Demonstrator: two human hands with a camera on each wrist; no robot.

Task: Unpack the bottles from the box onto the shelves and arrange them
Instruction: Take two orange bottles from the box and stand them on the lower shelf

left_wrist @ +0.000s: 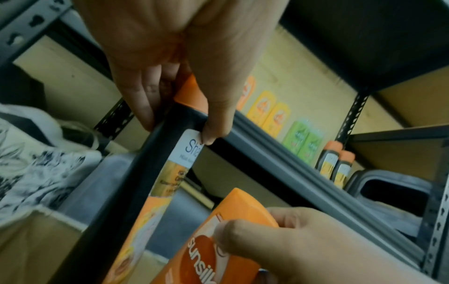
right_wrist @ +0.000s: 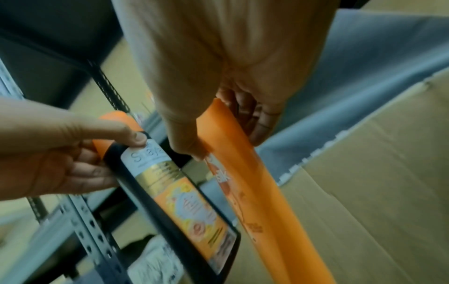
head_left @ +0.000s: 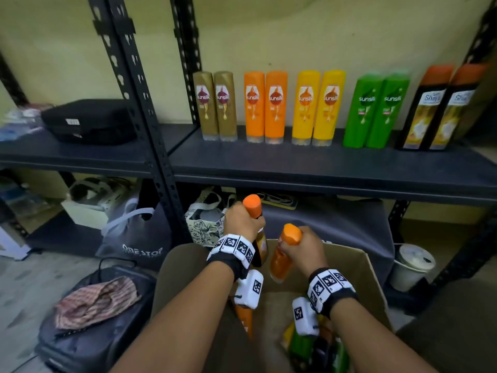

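Note:
My left hand (head_left: pixel 243 220) grips a black bottle with an orange cap (head_left: pixel 253 205) near its top, held upright above the cardboard box (head_left: pixel 360 267). In the left wrist view the same black bottle (left_wrist: pixel 155 165) runs down from my fingers (left_wrist: pixel 211 132). My right hand (head_left: pixel 306 249) grips an orange Sunsilk bottle (head_left: pixel 282 259) by its upper end, just right of the black one; the right wrist view shows this orange bottle (right_wrist: pixel 245 182) beside the black bottle (right_wrist: pixel 175 192). More bottles (head_left: pixel 304 345) lie in the box. On the shelf (head_left: pixel 322 162) stand pairs of gold, orange, yellow, green and black bottles (head_left: pixel 269 106).
A black case (head_left: pixel 88 121) sits on the left shelf. Under the shelf are a grey bag (head_left: pixel 134 238), a patterned tote (head_left: pixel 204 222) and grey cloth (head_left: pixel 336 219). A dark bag with a striped cloth (head_left: pixel 94 302) lies on the floor at left. A white tub (head_left: pixel 411 265) stands at right.

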